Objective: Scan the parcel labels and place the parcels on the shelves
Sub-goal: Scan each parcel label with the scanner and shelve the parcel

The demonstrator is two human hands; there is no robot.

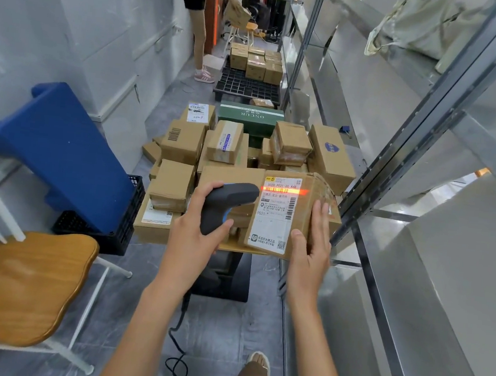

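Observation:
My left hand point(197, 231) grips a black handheld scanner point(227, 199) with a blue trigger, its head aimed right. A red scan line glows across the barcode at the top of the white label point(274, 217) on a brown cardboard parcel point(305, 211). My right hand point(311, 242) holds that parcel by its right side, thumb on the front face and fingers up its side. The parcel is tilted toward me above a pile of cardboard parcels point(184, 142) on a small table. Metal shelves point(417, 240) stand at the right.
A wooden chair point(22, 281) stands at the left, with a blue plastic piece point(59, 151) in a black crate point(129, 215) behind it. A green box point(250, 118) lies beyond the pile. Farther off, boxes sit on a black pallet point(247, 87), and another person point(196, 16) holds a parcel.

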